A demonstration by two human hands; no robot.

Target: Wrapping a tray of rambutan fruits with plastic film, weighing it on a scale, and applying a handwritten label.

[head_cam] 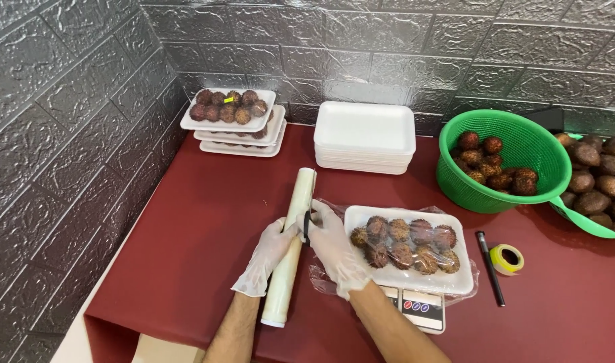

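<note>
Gloved, both hands work near the desk's front edge: the left hand (264,259) grips the roll of plastic wrap (291,245), the right hand (334,245) pinches a small dark cutter (307,227) against it, beside the wrapped tray of fruit (408,249) on the scale (418,310).

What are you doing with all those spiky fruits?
A person in thin gloves is at a red table. The left hand rests on a roll of cling film; the right hand holds a small dark tool against it. Beside them a white tray of spiky fruit, film over it, sits on a scale.
</note>
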